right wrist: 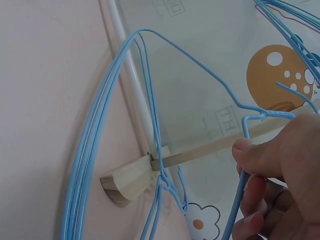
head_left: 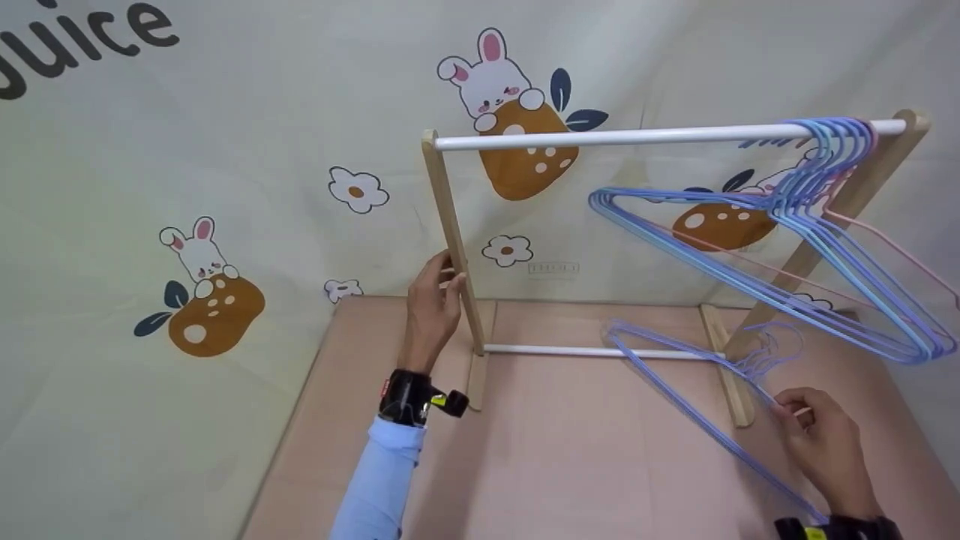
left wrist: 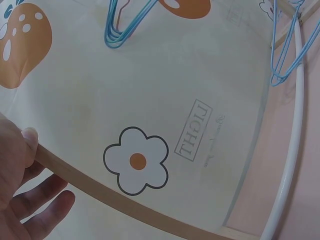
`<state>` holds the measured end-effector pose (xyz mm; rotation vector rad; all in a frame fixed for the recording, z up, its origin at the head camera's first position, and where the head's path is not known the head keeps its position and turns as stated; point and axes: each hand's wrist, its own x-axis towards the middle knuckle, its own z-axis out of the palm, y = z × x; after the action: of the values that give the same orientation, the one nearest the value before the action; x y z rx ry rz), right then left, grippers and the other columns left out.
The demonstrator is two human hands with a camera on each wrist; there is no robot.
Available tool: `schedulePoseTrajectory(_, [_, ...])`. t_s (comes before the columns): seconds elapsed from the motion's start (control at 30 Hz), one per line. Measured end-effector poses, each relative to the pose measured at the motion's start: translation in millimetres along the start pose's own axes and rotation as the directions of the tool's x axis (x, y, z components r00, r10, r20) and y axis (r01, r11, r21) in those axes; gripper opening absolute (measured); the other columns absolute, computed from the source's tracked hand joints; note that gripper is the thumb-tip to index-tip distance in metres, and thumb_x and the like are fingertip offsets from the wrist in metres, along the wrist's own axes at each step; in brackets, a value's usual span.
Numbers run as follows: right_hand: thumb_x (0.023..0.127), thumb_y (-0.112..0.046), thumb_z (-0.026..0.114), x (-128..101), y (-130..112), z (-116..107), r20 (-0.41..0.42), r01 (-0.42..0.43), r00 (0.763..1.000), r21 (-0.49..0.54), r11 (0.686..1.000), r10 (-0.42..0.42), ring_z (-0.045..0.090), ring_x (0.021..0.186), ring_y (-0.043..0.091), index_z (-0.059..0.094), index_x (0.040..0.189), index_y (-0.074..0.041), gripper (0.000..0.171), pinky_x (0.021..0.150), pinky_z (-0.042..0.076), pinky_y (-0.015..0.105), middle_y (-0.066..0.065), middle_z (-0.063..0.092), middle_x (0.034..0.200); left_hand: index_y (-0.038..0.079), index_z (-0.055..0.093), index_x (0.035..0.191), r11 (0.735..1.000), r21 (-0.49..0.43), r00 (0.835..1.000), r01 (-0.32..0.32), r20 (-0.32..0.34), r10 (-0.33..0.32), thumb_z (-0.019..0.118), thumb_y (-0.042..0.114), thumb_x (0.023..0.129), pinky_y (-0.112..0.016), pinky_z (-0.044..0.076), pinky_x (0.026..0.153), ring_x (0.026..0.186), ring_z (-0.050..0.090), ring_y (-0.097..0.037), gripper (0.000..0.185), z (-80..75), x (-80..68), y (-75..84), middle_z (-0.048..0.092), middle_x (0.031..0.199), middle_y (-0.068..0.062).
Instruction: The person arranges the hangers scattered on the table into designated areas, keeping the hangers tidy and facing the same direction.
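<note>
My left hand grips the left wooden post of a small clothes rack low down, thumb on one side and fingers behind; in the left wrist view the fingers show past the post. On the right, my right hand pinches a few blue wire hangers by a sloping shoulder near the hooks. These hangers overlap the rack's right foot in the head view. Above them, several blue hangers and a pink hanger hang bunched at the right end of the white top rail.
A white lower bar joins the rack's feet. The rack stands on a pinkish table against a pale wall sheet printed with rabbits and flowers. The right post rises behind the hanging hangers.
</note>
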<state>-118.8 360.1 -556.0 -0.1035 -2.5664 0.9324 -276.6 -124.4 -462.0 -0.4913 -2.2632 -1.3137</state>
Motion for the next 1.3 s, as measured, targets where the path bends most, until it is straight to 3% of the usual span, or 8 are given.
schedulePoseTrajectory(0.4, [0.079, 0.004, 0.071, 4, -18, -9, -0.107, 0.071, 0.992, 0.065, 0.995, -0.064, 0.044, 0.058, 0.006, 0.063, 0.091, -0.004, 0.016, 0.052, 0.034, 0.014, -0.001, 0.052, 0.082, 0.004, 0.049, 0.131, 1.000, -0.003, 1.000, 0.011, -0.007, -0.011, 0.053, 0.010, 0.095, -0.022, 0.052, 0.076, 0.097, 0.059, -0.014, 0.037, -0.6, 0.1, 1.0, 0.057, 0.113, -0.008])
schedulePoseTrajectory(0.67, [0.076, 0.008, 0.072, 9, -29, -15, -0.159, 0.175, 0.975, 0.130, 0.976, -0.154, 0.043, 0.056, 0.005, 0.064, 0.089, -0.001, 0.017, 0.051, 0.033, 0.011, 0.000, 0.055, 0.079, 0.003, 0.049, 0.131, 1.000, 0.010, 1.000, 0.005, -0.009, -0.005, 0.053, 0.014, 0.096, -0.023, 0.053, 0.075, 0.097, 0.059, -0.016, 0.037, 0.4, 0.2, -0.4, 0.057, 0.114, -0.010])
schedulePoseTrajectory(0.93, [0.077, 0.007, 0.072, 14, -45, -22, -0.184, 0.190, 0.969, 0.125, 0.974, -0.165, 0.041, 0.057, 0.004, 0.067, 0.091, -0.002, 0.018, 0.052, 0.031, 0.013, 0.000, 0.055, 0.080, 0.004, 0.049, 0.130, 1.000, 0.016, 1.000, 0.010, -0.010, -0.009, 0.053, 0.011, 0.096, -0.022, 0.053, 0.074, 0.097, 0.059, -0.015, 0.036, 0.6, -0.3, -1.0, 0.057, 0.113, -0.009])
schedulePoseTrajectory(1.3, [0.075, 0.011, 0.072, 27, -61, -32, -0.242, 0.305, 0.934, 0.151, 0.940, -0.264, 0.042, 0.058, 0.004, 0.069, 0.094, 0.000, 0.023, 0.052, 0.032, 0.012, 0.004, 0.057, 0.082, 0.004, 0.049, 0.131, 1.000, 0.014, 1.000, 0.015, -0.013, -0.015, 0.054, 0.007, 0.095, -0.022, 0.052, 0.075, 0.097, 0.059, -0.014, 0.036, 0.4, -0.7, -0.2, 0.057, 0.114, -0.009])
